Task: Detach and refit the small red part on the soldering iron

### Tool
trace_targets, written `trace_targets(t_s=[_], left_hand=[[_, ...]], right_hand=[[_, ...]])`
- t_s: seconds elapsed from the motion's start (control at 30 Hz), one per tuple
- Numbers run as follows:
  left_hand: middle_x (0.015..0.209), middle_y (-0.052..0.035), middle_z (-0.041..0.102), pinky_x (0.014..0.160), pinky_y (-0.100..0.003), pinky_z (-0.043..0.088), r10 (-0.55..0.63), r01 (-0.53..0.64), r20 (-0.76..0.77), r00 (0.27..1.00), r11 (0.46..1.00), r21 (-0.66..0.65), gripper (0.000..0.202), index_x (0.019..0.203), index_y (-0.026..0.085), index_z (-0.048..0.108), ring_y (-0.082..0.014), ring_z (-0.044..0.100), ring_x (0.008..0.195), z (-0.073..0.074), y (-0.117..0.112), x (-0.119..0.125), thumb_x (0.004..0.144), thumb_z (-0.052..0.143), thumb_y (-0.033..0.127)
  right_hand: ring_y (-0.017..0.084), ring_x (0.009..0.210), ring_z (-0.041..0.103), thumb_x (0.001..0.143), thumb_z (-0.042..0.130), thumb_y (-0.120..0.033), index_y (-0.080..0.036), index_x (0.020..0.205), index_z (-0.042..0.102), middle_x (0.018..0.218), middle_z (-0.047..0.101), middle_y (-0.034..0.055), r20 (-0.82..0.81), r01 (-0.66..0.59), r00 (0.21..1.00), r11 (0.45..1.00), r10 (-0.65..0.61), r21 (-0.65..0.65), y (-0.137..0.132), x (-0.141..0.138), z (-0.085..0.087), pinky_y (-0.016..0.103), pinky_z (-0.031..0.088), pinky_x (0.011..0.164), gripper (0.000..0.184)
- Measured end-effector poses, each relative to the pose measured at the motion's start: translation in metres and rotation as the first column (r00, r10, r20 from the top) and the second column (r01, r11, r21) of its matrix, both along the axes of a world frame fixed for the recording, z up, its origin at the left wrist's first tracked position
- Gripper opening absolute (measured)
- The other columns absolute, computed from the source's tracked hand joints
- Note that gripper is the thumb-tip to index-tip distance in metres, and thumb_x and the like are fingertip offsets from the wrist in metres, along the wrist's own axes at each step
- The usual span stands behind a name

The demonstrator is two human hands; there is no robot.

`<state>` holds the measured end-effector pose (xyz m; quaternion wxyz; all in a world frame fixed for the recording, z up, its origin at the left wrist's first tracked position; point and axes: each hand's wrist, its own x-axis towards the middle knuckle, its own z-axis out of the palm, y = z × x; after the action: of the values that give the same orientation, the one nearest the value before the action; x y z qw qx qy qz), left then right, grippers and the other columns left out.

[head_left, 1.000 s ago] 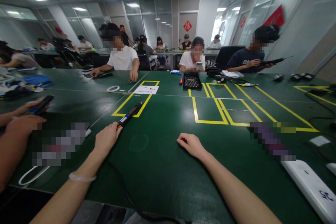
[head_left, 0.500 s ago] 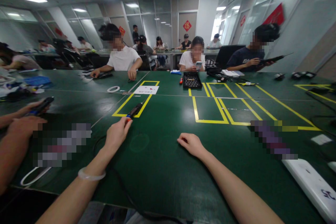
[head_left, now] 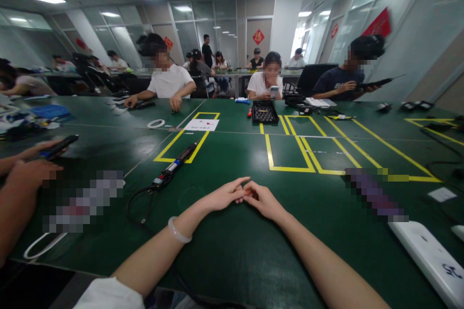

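Note:
My left hand [head_left: 224,195] and my right hand [head_left: 265,199] meet over the near middle of the green table [head_left: 232,246]. A small orange piece [head_left: 247,192] shows between their fingertips, mostly covered, so its kind is unclear. The fingers of both hands are closed around it, with the left index finger extended. Left of my hands lies a corded, pen-shaped tool [head_left: 174,166] with a thin tip and a black, blue and silver body. Its tip reaches into a yellow tape outline [head_left: 167,148], and its black cable [head_left: 127,206] loops toward me.
A white card [head_left: 201,125] lies across the tape outline. Farther back are a black tray [head_left: 265,112] of small parts and a red-handled item [head_left: 250,113]. A white power strip [head_left: 424,246] sits at right. At left, a co-worker's hands [head_left: 39,164] hold a dark tool.
My left hand has moved right, from beside the corded tool to my right hand, bringing the orange piece. The tool now lies fully visible on the table. My right hand has barely moved.

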<state>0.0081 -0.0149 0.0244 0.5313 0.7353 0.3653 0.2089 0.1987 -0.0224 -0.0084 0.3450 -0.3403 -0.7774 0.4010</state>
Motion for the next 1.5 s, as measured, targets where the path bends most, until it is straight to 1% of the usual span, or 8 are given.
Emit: trace_targets(t_s=[0.3, 0.7, 0.9, 1.07, 1.17, 1.23, 1.3, 1.5], left_hand=[[0.090, -0.0023, 0.066, 0.072, -0.025, 0.045, 0.135, -0.108, -0.073, 0.988, 0.951, 0.291, 0.025, 0.104, 0.019, 0.055, -0.0139, 0.061, 0.081, 0.009, -0.011, 0.001, 0.091, 0.049, 0.039], [0.092, -0.0028, 0.067, 0.078, -0.027, 0.047, 0.192, -0.141, -0.095, 0.977, 0.910, 0.389, 0.018, 0.099, 0.021, 0.055, -0.0161, 0.063, 0.086, -0.004, -0.011, 0.005, 0.091, 0.048, 0.036], [0.093, -0.0034, 0.068, 0.078, -0.028, 0.048, 0.160, -0.083, -0.173, 0.972, 0.919, 0.386, 0.023, 0.102, 0.021, 0.057, -0.0164, 0.064, 0.085, 0.003, -0.008, -0.008, 0.091, 0.048, 0.040], [0.122, -0.0087, 0.060, 0.095, -0.036, 0.044, 0.449, -0.179, -0.344, 0.824, 0.784, 0.594, 0.042, 0.122, 0.021, 0.053, -0.0227, 0.057, 0.111, 0.019, 0.010, -0.065, 0.089, 0.049, 0.046], [0.141, -0.0138, 0.046, 0.104, -0.044, 0.036, 0.684, -0.221, -0.490, 0.541, 0.677, 0.702, 0.059, 0.137, 0.017, 0.042, -0.0300, 0.044, 0.128, 0.021, 0.019, -0.125, 0.086, 0.049, 0.047], [0.147, -0.0184, 0.038, 0.102, -0.047, 0.038, 0.746, -0.271, -0.587, 0.314, 0.664, 0.697, 0.072, 0.142, 0.014, 0.036, -0.0359, 0.042, 0.129, 0.017, 0.021, -0.167, 0.082, 0.052, 0.050], [0.148, -0.0198, 0.036, 0.100, -0.046, 0.040, 0.727, -0.321, -0.658, 0.195, 0.682, 0.657, 0.082, 0.144, 0.012, 0.033, -0.0380, 0.042, 0.129, 0.010, 0.020, -0.204, 0.078, 0.054, 0.055], [0.137, -0.0157, 0.052, 0.097, -0.037, 0.043, 0.654, -0.337, -0.703, 0.279, 0.753, 0.566, 0.074, 0.141, 0.014, 0.041, -0.0312, 0.053, 0.120, -0.007, 0.018, -0.250, 0.076, 0.054, 0.047]], right_hand=[[0.012, 0.058, 0.057, 0.090, 0.051, -0.052, -0.017, 0.083, 0.057, 0.068, 0.063, 0.0006, -0.170, 0.019, 0.984, 0.974, -0.059, -0.227, 0.007, 0.001, -0.010, 0.024, 0.046, 0.060, 0.036], [0.011, 0.057, 0.058, 0.084, 0.061, -0.051, -0.017, 0.092, 0.054, 0.070, 0.063, -0.0011, -0.297, 0.009, 0.948, 0.945, -0.112, -0.326, 0.012, 0.002, -0.017, 0.022, 0.044, 0.054, 0.036], [0.010, 0.062, 0.057, 0.080, 0.067, -0.047, -0.017, 0.090, 0.055, 0.075, 0.060, -0.0006, -0.289, -0.012, 0.954, 0.952, -0.081, -0.307, 0.009, 0.000, -0.015, 0.023, 0.044, 0.058, 0.034], [0.010, 0.060, 0.053, 0.081, 0.066, -0.046, -0.016, 0.090, 0.056, 0.075, 0.058, -0.0009, -0.223, 0.033, 0.970, 0.959, -0.099, -0.282, 0.009, 0.002, -0.014, 0.022, 0.041, 0.057, 0.032], [0.009, 0.060, 0.051, 0.081, 0.066, -0.043, -0.016, 0.091, 0.056, 0.074, 0.057, -0.0015, -0.203, 0.033, 0.975, 0.963, -0.090, -0.267, 0.008, 0.002, -0.013, 0.021, 0.039, 0.056, 0.030], [0.009, 0.059, 0.049, 0.082, 0.066, -0.041, -0.016, 0.091, 0.056, 0.074, 0.057, -0.0017, -0.200, 0.031, 0.976, 0.967, -0.084, -0.252, 0.007, 0.001, -0.013, 0.021, 0.037, 0.055, 0.028], [0.008, 0.058, 0.047, 0.082, 0.066, -0.038, -0.016, 0.090, 0.056, 0.073, 0.056, -0.0022, -0.203, 0.026, 0.976, 0.969, -0.078, -0.248, 0.007, 0.000, -0.013, 0.020, 0.036, 0.054, 0.026], [0.009, 0.060, 0.046, 0.080, 0.066, -0.033, -0.016, 0.090, 0.056, 0.074, 0.055, -0.0022, -0.207, 0.020, 0.975, 0.968, -0.074, -0.252, 0.008, 0.000, -0.015, 0.021, 0.036, 0.057, 0.023]])
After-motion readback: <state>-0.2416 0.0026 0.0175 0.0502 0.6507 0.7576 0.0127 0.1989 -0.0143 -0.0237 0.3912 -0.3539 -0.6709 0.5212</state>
